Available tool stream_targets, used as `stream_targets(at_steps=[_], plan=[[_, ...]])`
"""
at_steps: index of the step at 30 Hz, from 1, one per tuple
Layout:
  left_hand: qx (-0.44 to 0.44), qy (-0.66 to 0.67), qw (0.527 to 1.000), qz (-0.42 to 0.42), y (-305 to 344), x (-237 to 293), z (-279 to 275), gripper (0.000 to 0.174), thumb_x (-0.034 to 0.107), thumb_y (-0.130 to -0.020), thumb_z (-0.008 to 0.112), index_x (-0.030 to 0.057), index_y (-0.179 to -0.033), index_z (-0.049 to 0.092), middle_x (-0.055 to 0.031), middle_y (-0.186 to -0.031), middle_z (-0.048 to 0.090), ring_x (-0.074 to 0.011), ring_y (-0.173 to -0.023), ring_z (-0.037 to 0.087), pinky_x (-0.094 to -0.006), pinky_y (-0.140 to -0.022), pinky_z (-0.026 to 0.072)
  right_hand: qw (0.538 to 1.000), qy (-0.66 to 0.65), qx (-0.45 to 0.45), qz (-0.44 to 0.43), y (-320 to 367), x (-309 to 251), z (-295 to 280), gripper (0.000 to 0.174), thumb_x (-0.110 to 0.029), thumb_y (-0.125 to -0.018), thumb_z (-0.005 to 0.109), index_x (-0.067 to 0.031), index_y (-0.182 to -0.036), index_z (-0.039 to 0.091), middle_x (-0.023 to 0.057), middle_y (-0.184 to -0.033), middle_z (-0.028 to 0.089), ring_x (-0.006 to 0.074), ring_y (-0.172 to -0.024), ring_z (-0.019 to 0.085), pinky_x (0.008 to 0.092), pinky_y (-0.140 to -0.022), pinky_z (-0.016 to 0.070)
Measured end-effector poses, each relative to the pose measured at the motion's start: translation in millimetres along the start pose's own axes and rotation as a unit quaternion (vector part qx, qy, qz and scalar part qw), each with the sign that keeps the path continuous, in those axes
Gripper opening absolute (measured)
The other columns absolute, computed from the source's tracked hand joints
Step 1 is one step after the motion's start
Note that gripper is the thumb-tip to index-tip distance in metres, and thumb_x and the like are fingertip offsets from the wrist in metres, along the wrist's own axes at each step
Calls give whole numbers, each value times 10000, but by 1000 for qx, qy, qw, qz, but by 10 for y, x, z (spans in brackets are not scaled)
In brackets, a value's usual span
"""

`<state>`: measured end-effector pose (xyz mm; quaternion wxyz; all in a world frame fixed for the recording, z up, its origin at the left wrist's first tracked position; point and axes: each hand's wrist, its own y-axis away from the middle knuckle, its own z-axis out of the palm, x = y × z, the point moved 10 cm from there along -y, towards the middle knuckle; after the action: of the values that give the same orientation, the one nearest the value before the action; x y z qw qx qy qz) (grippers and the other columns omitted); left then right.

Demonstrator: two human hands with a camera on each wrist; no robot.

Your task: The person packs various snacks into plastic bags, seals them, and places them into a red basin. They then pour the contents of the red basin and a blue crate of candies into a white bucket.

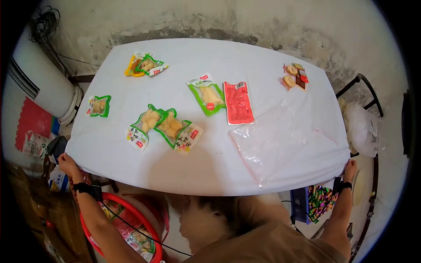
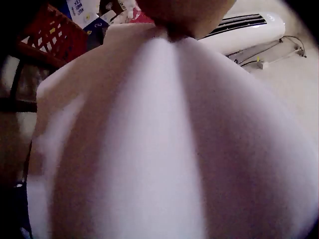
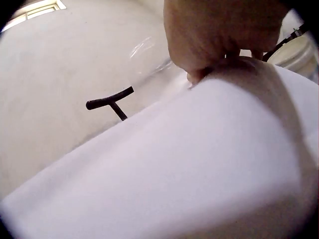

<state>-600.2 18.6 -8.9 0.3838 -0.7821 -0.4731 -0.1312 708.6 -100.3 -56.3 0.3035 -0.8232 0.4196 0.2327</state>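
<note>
A white tablecloth (image 1: 109, 144) covers the table. My left hand (image 1: 69, 165) pinches its near left corner; in the left wrist view the cloth (image 2: 149, 149) rises in a fold to that hand (image 2: 187, 15). At the near right corner, my right hand (image 1: 350, 171) grips the cloth edge, and the right wrist view shows its fingers (image 3: 197, 75) curled at the cloth (image 3: 174, 149). On the cloth lie green-edged food packets (image 1: 149, 120), a larger green-edged packet (image 1: 209, 96), a red packet (image 1: 238, 103) and a flat clear plastic bag (image 1: 276, 144).
More packets (image 1: 149, 65) lie far left, a small green one (image 1: 100, 106) at the left, and small wrapped snacks (image 1: 296, 76) far right. Below stand a red-rimmed basket (image 1: 153, 219) and a purple bin (image 1: 300, 206). A black chair frame (image 1: 372, 94) and white appliance (image 1: 41, 79) flank the table.
</note>
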Motion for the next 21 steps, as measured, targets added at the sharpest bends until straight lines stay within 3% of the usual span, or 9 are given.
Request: stream_targets(at_steps=[1,3,4,5,6,7,9,17,21], plan=[[18,14,999,24,-44,-83,34,238,210,-852,511,22,-982,580,-161,-939,606,-324,-828,574,-403,-706,457,1000,-3,2,0,57,-67,-18,229,-196,-828,548,16,-915,555,114,-836,582,202,-731,527,318,-702,427],[40,32,997,49,-31,6,-25,264,200,-849,516,9,-1023,571,-168,-975,596,-323,-870,566,-394,-745,452,943,233,139,-192,498,-942,-193,325,-221,-831,550,-6,-1075,529,188,-1066,542,278,-985,507,361,-860,386],[69,36,984,160,125,350,-146,283,190,-849,517,-4,-1050,558,-178,-1020,577,-328,-920,545,-376,-792,433,959,214,63,-174,448,-865,-66,426,-265,-862,501,-46,-1224,450,213,-1268,403,332,-1194,352,389,-984,283],[96,39,957,270,285,661,-256,304,180,-849,519,-18,-1078,545,-188,-1065,557,-333,-971,524,-359,-839,414,960,210,65,-171,468,-843,-51,426,-265,-862,501,-46,-1224,450,213,-1268,403,332,-1194,352,389,-984,283],[-96,178,965,169,194,518,130,378,248,-873,475,27,-1178,497,-176,-1228,466,-328,-1136,424,-404,-935,334,965,166,-22,-200,562,-930,129,431,-278,-880,462,-55,-1247,429,212,-1287,382,337,-1206,336,390,-992,272],[-95,180,964,173,334,710,45,378,248,-873,475,27,-1178,497,-176,-1228,466,-328,-1136,424,-404,-935,334,960,121,-109,-226,657,-992,282,436,-291,-897,423,-63,-1270,408,212,-1306,362,342,-1219,321,391,-1001,262],[-265,-111,913,291,886,1156,372,461,354,-895,395,86,-1268,420,-133,-1354,340,-306,-1255,290,-490,-983,236,950,173,-128,-228,662,-993,307,445,-307,-919,355,-71,-1296,376,212,-1338,317,343,-1246,285,393,-1018,236],[-253,-161,911,284,940,1329,319,530,433,-889,337,134,-1326,335,-101,-1394,278,-282,-1283,247,-547,-987,191,948,219,-169,-159,620,-998,326,484,-352,-915,337,-92,-1322,329,219,-1351,289,361,-1256,255,410,-1020,227],[-245,-284,907,193,829,1138,148,541,456,-872,361,109,-1286,386,-122,-1373,303,-280,-1270,268,-529,-987,220,970,153,-153,-112,760,-868,78,522,-407,-899,348,-96,-1318,338,245,-1333,296,395,-1233,272,428,-998,254]])
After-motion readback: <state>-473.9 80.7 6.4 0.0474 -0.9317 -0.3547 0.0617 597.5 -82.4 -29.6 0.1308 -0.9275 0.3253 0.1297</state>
